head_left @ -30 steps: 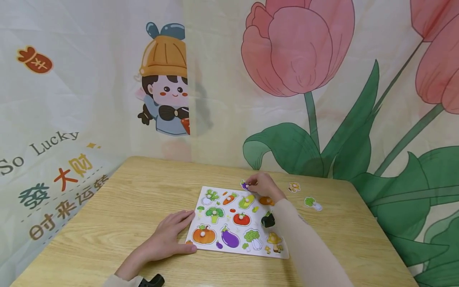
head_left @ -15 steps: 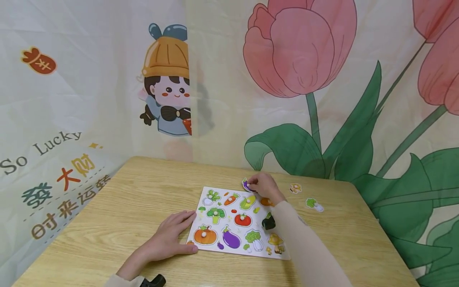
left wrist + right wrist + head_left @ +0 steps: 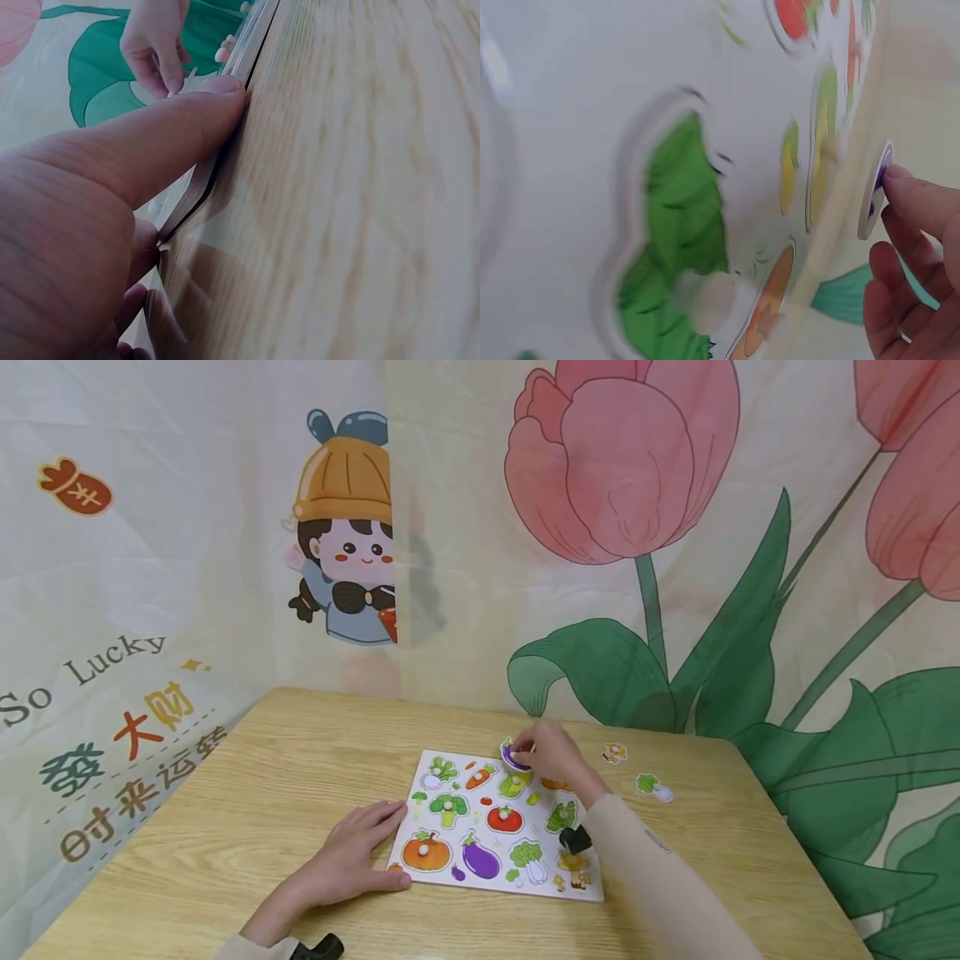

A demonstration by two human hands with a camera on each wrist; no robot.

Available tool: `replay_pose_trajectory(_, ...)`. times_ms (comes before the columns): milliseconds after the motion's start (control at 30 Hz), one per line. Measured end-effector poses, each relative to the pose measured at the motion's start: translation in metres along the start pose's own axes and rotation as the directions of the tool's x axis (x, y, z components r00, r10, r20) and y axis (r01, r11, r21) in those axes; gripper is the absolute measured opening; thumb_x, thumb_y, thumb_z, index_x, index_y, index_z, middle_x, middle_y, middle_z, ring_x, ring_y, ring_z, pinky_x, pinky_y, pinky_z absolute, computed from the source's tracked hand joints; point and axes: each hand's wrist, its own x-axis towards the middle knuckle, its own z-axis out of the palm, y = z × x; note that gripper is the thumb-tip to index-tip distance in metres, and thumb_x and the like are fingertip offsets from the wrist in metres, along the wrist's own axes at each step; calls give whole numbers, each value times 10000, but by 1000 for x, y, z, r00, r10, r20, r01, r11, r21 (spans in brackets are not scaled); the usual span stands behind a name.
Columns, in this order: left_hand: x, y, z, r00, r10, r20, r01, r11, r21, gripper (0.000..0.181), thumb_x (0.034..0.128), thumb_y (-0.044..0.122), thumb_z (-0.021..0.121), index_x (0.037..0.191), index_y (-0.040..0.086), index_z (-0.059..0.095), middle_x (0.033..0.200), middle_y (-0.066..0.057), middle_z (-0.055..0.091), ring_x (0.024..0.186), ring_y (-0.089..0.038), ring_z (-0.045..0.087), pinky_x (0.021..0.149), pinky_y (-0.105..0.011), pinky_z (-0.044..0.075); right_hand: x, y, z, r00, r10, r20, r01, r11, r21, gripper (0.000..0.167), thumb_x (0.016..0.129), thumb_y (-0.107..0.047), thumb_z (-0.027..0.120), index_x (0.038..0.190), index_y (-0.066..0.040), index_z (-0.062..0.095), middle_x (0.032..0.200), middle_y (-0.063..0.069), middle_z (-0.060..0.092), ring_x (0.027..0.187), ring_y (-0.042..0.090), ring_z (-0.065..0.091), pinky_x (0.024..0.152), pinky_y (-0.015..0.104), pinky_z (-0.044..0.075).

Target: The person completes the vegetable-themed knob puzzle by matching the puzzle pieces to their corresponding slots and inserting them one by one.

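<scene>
My right hand (image 3: 553, 753) pinches a purple eggplant puzzle piece (image 3: 513, 757) above the far edge of a white vegetable puzzle board (image 3: 411, 823). In the right wrist view the eggplant piece (image 3: 876, 191) stands tilted on edge between thumb and fingers, apart from the board. My left hand (image 3: 348, 858) lies at the board's left side, its fingers touching the edge and its thumb on the near corner. On the board, the eggplant picture (image 3: 480, 857), the bok choy picture (image 3: 530, 860) and the mushroom picture (image 3: 574, 862) show no knob.
Knobbed pieces such as a tomato (image 3: 505, 818), broccoli (image 3: 448, 808) and pumpkin (image 3: 426, 852) sit in the board. A loose mushroom piece (image 3: 614, 752) and a loose bok choy piece (image 3: 655, 787) lie right of it on the wooden table (image 3: 300, 752). A printed curtain (image 3: 457, 610) hangs behind.
My right hand has brought the eggplant piece slightly nearer over the board's far edge, and its forearm has shifted, uncovering a green piece. The left hand stays in place.
</scene>
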Motion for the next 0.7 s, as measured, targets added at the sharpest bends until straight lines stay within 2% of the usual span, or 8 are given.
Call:
replay_pose_trajectory(300, -1, 2, -1, 1000, 1, 6, -1, 1000, 1, 1053, 821, 619, 845, 1599, 22, 463, 1655, -161, 434, 1531, -480, 321, 1179, -752, 217, -34, -16, 2, 997, -66, 49, 65, 998, 17, 61, 968, -148, 803, 1011, -132, 843, 906, -50, 706, 796, 126, 588, 684, 250, 534)
replay_pose_trajectory(467, -1, 3, -2, 1000, 3, 10, -3, 1000, 8, 1050, 825, 612, 843, 1604, 24, 455, 1657, -165, 428, 1532, -484, 317, 1171, -759, 221, -54, -26, 2, 990, -126, 67, 125, 992, 30, 50, 956, -156, 816, 989, -145, 853, 882, -81, 699, 750, 113, 562, 638, 243, 504)
replay_pose_trajectory(700, -2, 4, -4, 1000, -5, 10, 5, 1000, 2, 1051, 829, 618, 837, 1605, 23, 453, 1658, -172, 425, 1536, -487, 307, 1179, -754, 206, -81, -35, 12, 976, -192, 101, 188, 981, 51, 48, 954, -179, 823, 989, -178, 855, 853, -164, 686, 734, 52, 554, 646, 227, 490)
